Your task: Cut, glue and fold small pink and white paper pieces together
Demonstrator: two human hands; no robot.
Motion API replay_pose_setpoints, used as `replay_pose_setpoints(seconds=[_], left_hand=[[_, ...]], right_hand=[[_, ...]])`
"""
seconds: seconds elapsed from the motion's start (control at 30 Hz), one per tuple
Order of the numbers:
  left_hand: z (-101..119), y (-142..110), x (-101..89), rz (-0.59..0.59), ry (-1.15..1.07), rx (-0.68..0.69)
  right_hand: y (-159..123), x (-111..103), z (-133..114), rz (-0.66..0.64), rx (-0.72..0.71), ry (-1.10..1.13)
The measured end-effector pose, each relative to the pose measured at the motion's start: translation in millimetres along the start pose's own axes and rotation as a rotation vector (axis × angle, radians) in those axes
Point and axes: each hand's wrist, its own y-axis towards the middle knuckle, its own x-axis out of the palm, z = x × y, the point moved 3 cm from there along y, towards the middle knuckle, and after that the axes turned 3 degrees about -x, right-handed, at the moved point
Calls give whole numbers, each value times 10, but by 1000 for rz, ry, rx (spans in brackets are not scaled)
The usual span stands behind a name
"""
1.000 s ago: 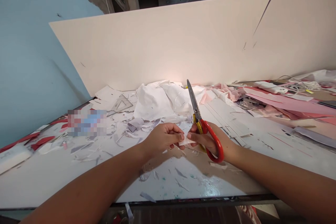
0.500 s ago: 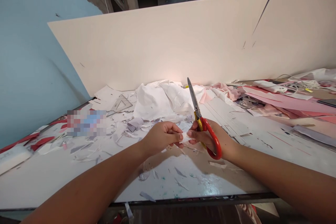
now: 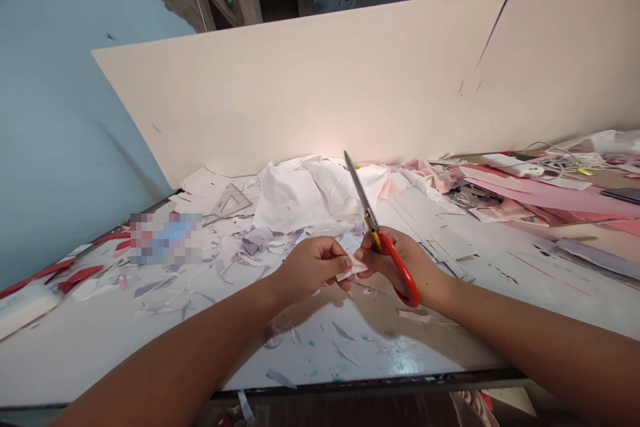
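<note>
White piece (image 3: 357,269): located between both hands, above the scrap-strewn table (image 3: 75,367). Left hand (image 3: 309,268): thumb and fingers together, clamped on the near-left part of the piece. Right hand (image 3: 417,260): thumb and index fingertips close together at the opposite edge; red-handled scissors (image 3: 399,263) gripped in the same hand, blades upward and slanted left.

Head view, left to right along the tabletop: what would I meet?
Red scraps → clear set square → left hand → right hand with the red-handled scissors → white power strip → dark flat object at the edge.
</note>
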Motion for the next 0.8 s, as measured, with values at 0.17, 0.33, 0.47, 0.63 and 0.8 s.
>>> replay_pose_setpoints(seconds=[0.17,0.33,0.47,0.63,0.8], left_hand=[[116,-27,-98,194,-74,123],[173,-68,-181,330,-91,174],[195,-94,-212,409,-110,222],[260,-157,-227,481,-95,295],[286,-198,-226,530,-63,330]], right_hand=[[17,-172,-46,2,-147,-158],[-11,-226,-99,-91,-333,-341],[-18,-179,-114,-176,-289,-396],[-11,-202,-105,-180,-173,-493],[-91,-254,-143,-279,-125,-546]])
